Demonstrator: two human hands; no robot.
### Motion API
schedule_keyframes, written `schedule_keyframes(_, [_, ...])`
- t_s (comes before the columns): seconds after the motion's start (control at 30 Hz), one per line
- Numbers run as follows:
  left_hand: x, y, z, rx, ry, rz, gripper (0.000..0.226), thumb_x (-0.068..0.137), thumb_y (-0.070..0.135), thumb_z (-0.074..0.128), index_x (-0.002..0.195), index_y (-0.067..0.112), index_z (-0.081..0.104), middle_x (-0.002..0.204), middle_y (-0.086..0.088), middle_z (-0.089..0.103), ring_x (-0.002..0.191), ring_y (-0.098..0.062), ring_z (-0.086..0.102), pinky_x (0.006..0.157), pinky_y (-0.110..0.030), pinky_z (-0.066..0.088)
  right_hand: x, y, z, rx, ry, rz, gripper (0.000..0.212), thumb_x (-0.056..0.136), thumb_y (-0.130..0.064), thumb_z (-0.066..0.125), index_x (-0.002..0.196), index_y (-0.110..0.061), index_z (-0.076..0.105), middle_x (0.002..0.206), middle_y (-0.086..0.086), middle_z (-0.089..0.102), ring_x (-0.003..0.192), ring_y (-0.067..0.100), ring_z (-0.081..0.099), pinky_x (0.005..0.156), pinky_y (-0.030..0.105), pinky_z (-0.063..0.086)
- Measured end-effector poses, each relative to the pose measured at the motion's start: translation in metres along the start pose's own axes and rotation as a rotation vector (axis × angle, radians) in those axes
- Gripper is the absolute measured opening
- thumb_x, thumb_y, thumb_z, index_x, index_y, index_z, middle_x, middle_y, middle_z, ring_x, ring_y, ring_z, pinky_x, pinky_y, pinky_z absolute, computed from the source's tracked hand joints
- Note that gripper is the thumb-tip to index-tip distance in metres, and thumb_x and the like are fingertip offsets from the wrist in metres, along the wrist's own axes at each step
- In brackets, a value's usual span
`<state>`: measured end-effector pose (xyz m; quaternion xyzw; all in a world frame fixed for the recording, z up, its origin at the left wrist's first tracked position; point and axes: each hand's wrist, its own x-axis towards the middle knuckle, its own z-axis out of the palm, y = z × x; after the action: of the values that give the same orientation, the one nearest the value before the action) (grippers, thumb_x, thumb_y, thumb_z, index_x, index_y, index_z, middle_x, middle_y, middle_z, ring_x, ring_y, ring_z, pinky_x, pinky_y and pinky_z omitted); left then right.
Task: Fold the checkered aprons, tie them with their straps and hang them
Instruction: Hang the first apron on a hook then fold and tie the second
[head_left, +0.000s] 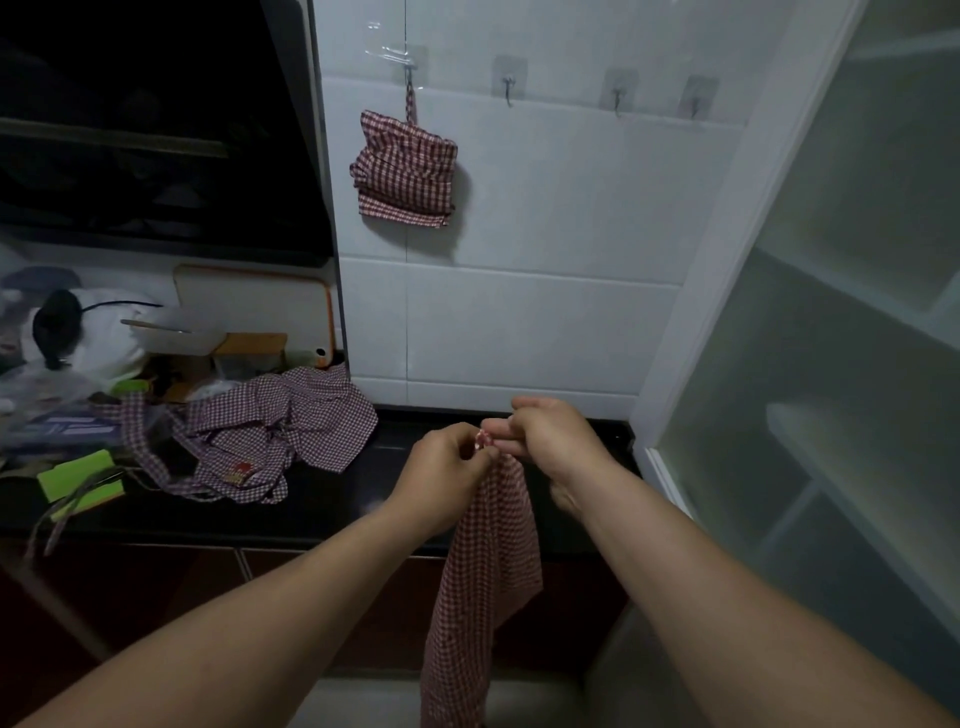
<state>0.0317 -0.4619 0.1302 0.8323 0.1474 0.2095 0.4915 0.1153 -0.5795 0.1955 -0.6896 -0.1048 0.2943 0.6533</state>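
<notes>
A red-and-white checkered apron (485, 571) hangs down in front of the counter, held up by its top edge. My left hand (447, 470) pinches that edge from the left and my right hand (550, 441) grips it from the right, the two hands close together. A folded, tied checkered apron (405, 171) hangs by its strap from the leftmost wall hook (410, 70). Another checkered apron (270, 431) lies crumpled on the black counter (337, 499), its straps trailing left over the edge.
Three bare hooks (509, 85) line the white tiled wall to the right. Clutter, a cutting board (260, 301) and green items (78, 478) crowd the counter's left. A frosted glass door (831, 364) stands on the right, a dark range hood (156, 130) upper left.
</notes>
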Motion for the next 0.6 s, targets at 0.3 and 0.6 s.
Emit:
schedule_keyframes(0.3, [0.002, -0.004, -0.012, -0.184, 0.017, -0.025, 0.014, 0.1, 0.034, 0.068, 0.104, 0.022, 0.074, 0.095, -0.001, 0.077, 0.092, -0.022, 0.074, 0.088, -0.058, 0.058, 0.012, 0.013, 0.005, -0.046, -0.016, -0.109, 0.064, 0.097, -0.01, 0.048, 0.156, -0.031, 0.033, 0.115, 0.01, 0.064, 0.106, 0.027, 0.074, 0.101, 0.048, 0.057])
schedule_keyframes(0.6, [0.023, 0.006, -0.041, -0.194, -0.072, -0.04, 0.025, 0.11, 0.029, 0.049, 0.099, 0.018, 0.068, 0.097, -0.002, 0.074, 0.094, -0.014, 0.069, 0.091, -0.039, 0.052, 0.043, 0.008, -0.032, -0.269, 0.063, -0.252, 0.025, 0.099, 0.0, 0.054, 0.109, -0.021, 0.063, 0.124, 0.015, 0.069, 0.106, 0.025, 0.07, 0.077, 0.025, 0.052])
